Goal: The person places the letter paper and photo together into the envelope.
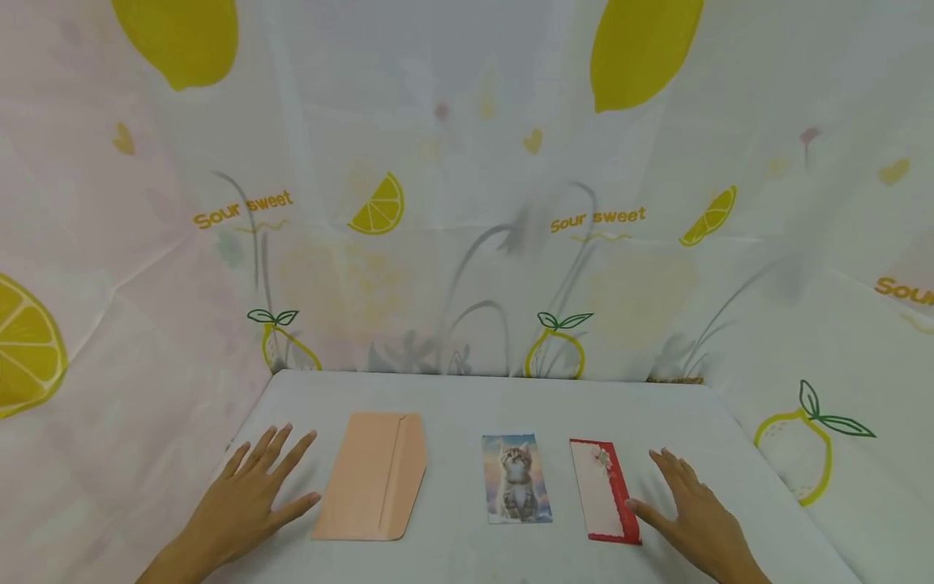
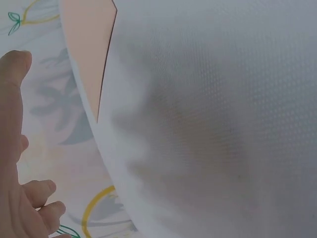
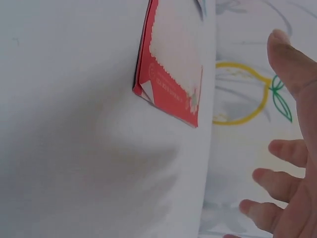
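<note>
Left hand: my left hand [image 1: 251,495] lies flat on the worktop [image 1: 452,405], fingers straight and spread, and it holds nothing. In the left wrist view I see only the thumb and some fingertips [image 2: 47,191] at the picture's edge.

Envelope: the peach envelope [image 1: 374,476] lies just beside the left hand, on its right side, near the thumb but I think not touching it. It lies flat and its flap side is up.

Right hand: my right hand [image 1: 693,519] is also open, fingers relaxed and a little spread, low over the worktop, and grips nothing. I cannot tell if the palm rests on the cloth.

Red card: the red card [image 1: 604,491] with a white lace panel lies just left of the right hand. The thumb tip comes to its lower right corner; I cannot tell if it touches. In the right wrist view one corner of it [image 3: 171,74] is bent.

Cat card: the cat card [image 1: 516,478] lies between envelope and red card, apart from both.

Backdrop: a cloth with lemons [image 1: 642,49] and the words "Sour sweet" stands behind and at both sides.
</note>
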Motion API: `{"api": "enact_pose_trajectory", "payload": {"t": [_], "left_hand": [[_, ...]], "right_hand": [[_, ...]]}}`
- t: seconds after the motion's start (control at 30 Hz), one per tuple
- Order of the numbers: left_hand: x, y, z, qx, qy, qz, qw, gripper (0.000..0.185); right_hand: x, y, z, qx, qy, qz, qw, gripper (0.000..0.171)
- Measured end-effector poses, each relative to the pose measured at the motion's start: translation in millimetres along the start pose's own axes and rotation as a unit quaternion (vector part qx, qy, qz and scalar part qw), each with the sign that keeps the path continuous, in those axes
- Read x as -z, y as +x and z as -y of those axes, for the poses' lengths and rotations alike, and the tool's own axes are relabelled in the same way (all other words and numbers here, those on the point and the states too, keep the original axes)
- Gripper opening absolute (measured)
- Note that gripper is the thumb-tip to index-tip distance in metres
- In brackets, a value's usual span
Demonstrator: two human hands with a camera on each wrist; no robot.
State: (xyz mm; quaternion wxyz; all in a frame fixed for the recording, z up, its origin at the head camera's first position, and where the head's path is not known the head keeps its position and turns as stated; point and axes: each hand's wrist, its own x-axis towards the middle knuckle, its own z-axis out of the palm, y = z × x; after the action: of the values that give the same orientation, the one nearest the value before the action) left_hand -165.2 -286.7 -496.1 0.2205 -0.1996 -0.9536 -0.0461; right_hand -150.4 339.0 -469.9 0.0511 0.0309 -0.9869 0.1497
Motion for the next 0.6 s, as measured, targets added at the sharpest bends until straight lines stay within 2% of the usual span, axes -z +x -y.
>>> {"api": "enact_pose_trajectory", "payload": {"t": [0.17, 0.33, 0.6], "left_hand": [[-1.8, 2.6, -5.4, 0.015, -0.028, 0.0, 0.9995, 0.078], [-5.8, 4.0, -10.0, 0.007, -0.042, -0.022, 0.9988, 0.063], [-13.2, 4.8, -16.9, -0.002, -0.08, -0.039, 0.996, 0.051]], "right_hand": [[-1.5, 5.2, 8.4, -0.042, 0.02, 0.028, 0.999, 0.083], [-8.6, 6.8, 19.1, -0.035, 0.078, 0.015, 0.996, 0.064], [-23.2, 10.5, 36.5, -0.029, 0.138, -0.009, 0.99, 0.047]]}}
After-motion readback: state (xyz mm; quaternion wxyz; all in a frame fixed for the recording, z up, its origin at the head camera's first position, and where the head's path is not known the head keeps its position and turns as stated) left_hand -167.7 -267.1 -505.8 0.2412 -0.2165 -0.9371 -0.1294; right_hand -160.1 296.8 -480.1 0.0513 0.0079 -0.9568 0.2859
